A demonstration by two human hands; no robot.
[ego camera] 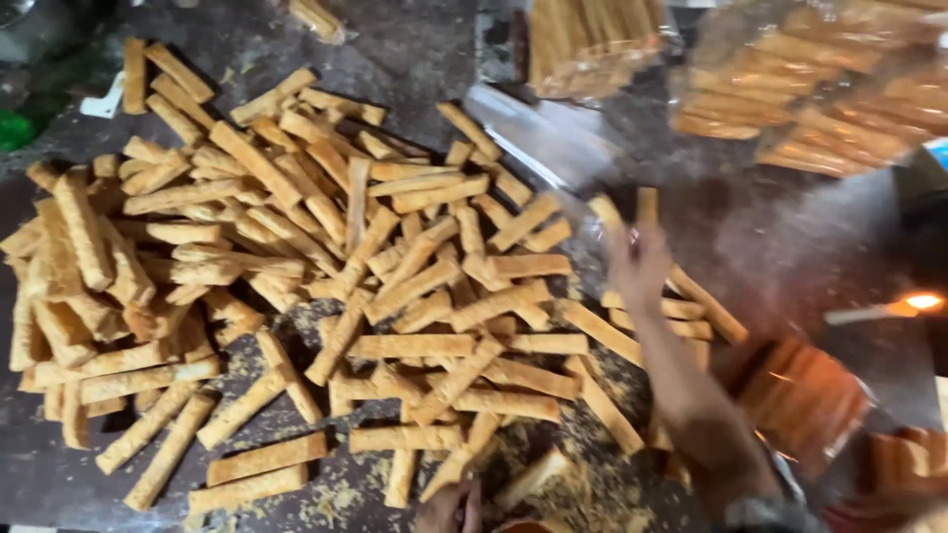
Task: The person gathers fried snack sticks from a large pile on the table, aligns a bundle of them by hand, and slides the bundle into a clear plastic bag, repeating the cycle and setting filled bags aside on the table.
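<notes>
Your right hand (637, 259) is up over the table, blurry from motion, fingers closed around a couple of fried snack sticks (647, 205) poking out above it. Just up and left of that hand lies an open clear plastic bag (538, 138), and I can't tell if anything's in it. Further up sit packed clear bags (790, 84) stuffed with the same golden sticks, one straight above your hand and a bigger lot up to its right. Down and right of your wrist there's another filled packet (805, 395), orange-looking through the plastic.

Your left hand (449, 508) barely peeks in at the bottom edge, down-left of the right one, and I can't tell whether it's open or holding something.

Left of your right hand the big loose pile of sticks (296, 276) spreads over a dark table top (790, 257) scattered with crumbs. Off to the right a small flame (923, 301) burns.
</notes>
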